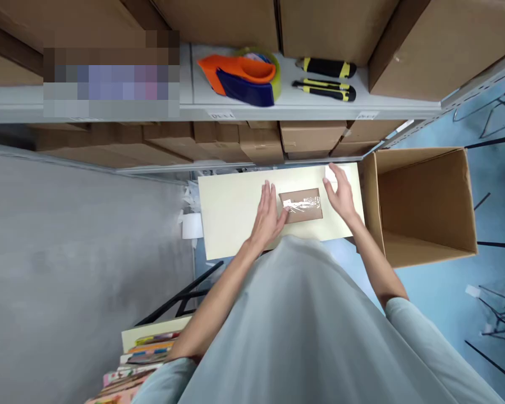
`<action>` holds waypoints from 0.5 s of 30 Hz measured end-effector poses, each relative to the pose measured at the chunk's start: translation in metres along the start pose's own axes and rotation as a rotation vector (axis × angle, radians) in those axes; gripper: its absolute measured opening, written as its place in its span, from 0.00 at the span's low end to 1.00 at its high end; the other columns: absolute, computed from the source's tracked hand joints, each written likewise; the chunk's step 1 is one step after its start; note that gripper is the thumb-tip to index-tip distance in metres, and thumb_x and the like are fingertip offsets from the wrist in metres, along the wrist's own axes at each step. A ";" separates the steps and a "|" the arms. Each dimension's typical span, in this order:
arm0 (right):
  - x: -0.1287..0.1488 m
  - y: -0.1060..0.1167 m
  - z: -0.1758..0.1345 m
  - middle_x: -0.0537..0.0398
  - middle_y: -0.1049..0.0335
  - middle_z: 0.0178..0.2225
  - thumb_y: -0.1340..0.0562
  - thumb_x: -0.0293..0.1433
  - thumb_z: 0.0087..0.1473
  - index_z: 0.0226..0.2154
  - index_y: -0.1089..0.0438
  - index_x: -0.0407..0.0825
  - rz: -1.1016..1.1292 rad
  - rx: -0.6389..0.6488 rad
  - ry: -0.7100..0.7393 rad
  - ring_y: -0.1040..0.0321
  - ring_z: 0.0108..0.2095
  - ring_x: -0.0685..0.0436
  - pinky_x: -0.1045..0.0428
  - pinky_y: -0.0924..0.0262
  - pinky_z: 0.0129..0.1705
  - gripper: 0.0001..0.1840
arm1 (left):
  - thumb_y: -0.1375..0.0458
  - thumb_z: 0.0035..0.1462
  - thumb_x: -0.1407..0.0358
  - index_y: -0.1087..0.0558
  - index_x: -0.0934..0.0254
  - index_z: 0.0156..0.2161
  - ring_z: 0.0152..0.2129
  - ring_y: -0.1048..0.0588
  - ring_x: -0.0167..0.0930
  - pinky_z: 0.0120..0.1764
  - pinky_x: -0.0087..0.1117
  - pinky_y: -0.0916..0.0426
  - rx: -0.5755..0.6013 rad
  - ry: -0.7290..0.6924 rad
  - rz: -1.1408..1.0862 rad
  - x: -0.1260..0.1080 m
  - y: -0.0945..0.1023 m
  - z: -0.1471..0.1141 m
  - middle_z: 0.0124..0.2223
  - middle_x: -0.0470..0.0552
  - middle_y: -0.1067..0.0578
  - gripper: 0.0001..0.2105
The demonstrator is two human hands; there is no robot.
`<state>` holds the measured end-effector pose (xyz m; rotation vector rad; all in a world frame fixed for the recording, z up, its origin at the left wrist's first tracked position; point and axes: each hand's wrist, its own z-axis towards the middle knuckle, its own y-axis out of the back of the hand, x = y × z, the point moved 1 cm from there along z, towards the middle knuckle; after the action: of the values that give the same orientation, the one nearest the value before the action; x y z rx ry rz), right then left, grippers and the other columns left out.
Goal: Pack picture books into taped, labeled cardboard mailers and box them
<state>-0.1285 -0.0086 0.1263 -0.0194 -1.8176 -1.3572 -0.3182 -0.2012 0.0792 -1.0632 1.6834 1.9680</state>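
A small brown cardboard box (pixel 305 214) with shiny clear tape across its top lies on the cream table (pixel 227 210). My left hand (pixel 268 216) is at the box's left side, fingers stretched out and thumb at its edge, holding nothing. My right hand (pixel 342 197) is beyond the box to the right, thumb and forefinger apart. Under its fingertips is a small white paper (pixel 331 173), partly covered by the hand. Whether the fingertips touch this paper I cannot tell.
A large open carton (pixel 427 207) stands at the table's right end. On the shelf (pixel 244 113) above are an orange-and-blue tape dispenser (pixel 244 78) and black-and-yellow cutters (pixel 326 90). Brown boxes (pixel 313 137) line the shelves. Books (pixel 145 359) are stacked at lower left.
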 end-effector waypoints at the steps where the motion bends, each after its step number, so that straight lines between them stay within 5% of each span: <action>1: -0.012 -0.011 -0.024 0.36 0.41 0.76 0.59 0.54 0.77 0.79 0.47 0.48 0.048 -0.007 -0.059 0.46 0.78 0.31 0.30 0.49 0.78 0.41 | 0.54 0.77 0.45 0.66 0.65 0.83 0.81 0.62 0.50 0.77 0.62 0.51 0.010 0.054 -0.019 0.000 -0.019 -0.016 0.83 0.71 0.65 0.43; 6: -0.025 -0.069 -0.086 0.43 0.56 0.82 0.53 0.57 0.73 0.82 0.56 0.48 0.257 0.097 -0.227 0.58 0.82 0.33 0.33 0.54 0.81 0.47 | 0.52 0.77 0.49 0.60 0.64 0.83 0.81 0.65 0.50 0.77 0.66 0.57 0.086 0.056 0.024 -0.019 -0.071 -0.032 0.83 0.69 0.61 0.41; 11: -0.027 -0.101 -0.084 0.47 0.54 0.82 0.58 0.63 0.72 0.83 0.61 0.49 0.497 0.156 -0.375 0.54 0.81 0.38 0.39 0.50 0.80 0.52 | 0.51 0.76 0.53 0.43 0.60 0.80 0.81 0.64 0.52 0.75 0.74 0.70 0.257 0.007 0.148 -0.039 -0.079 -0.015 0.82 0.63 0.49 0.33; 15: -0.038 -0.103 -0.078 0.48 0.54 0.82 0.65 0.66 0.71 0.82 0.58 0.48 0.592 0.174 -0.402 0.56 0.82 0.42 0.41 0.56 0.82 0.54 | 0.54 0.78 0.51 0.43 0.57 0.80 0.81 0.64 0.49 0.76 0.70 0.69 0.215 0.032 0.113 -0.035 -0.081 -0.017 0.83 0.60 0.49 0.31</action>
<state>-0.1053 -0.0961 0.0269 -0.7257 -2.0264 -0.8059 -0.2345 -0.1906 0.0480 -0.9456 1.9596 1.7929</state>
